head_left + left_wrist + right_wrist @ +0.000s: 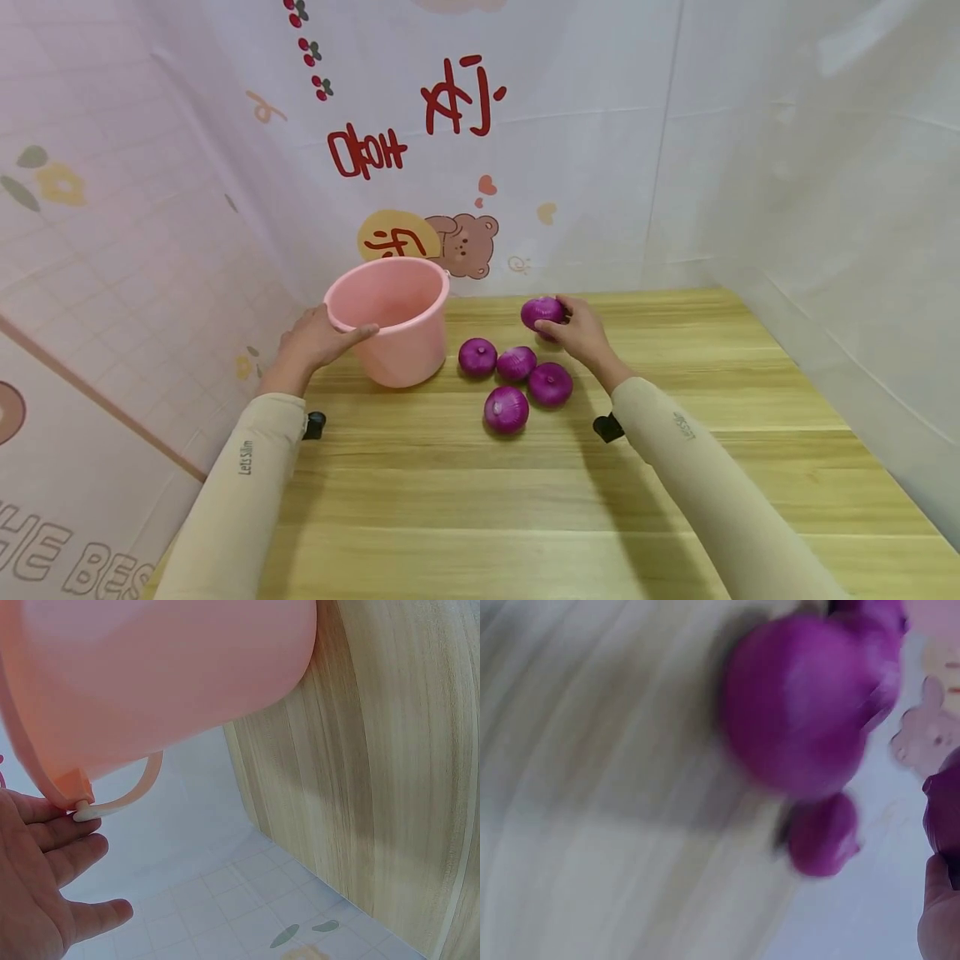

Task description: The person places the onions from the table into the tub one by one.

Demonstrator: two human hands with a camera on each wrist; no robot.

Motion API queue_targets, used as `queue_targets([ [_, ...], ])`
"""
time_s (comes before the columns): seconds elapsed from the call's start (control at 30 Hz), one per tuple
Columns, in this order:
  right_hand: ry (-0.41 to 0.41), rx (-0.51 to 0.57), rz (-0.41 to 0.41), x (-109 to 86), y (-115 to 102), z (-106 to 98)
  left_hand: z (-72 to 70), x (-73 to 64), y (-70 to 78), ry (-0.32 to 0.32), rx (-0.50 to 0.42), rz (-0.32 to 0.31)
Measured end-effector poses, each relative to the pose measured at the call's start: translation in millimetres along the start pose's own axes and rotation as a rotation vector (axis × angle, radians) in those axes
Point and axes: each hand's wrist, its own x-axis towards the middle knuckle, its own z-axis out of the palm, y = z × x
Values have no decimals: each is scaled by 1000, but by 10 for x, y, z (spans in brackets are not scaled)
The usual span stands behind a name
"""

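Note:
My right hand (583,332) grips a purple onion (542,312) above the back of the table, and part of another onion shows just beneath it. In the right wrist view the held onion (943,806) is cut off at the right edge, with the thumb against it. My left hand (315,340) rests at the left rim of a pink bucket (405,354), its thumb extended along the near side. In the left wrist view its straight, spread fingers (79,859) touch the rim beside the joint of the pale handle (139,787).
Several more onions lie grouped right of the bucket, among them a near onion (506,410) and one next to the bucket (477,357). The wooden table (450,517) meets a printed white curtain (600,150) at the back and sides.

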Motion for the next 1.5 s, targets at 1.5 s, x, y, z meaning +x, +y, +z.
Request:
queue_targets([
  [1.5, -102, -89, -133, 243, -1154, 740, -16, -46, 32, 6, 10, -15],
])
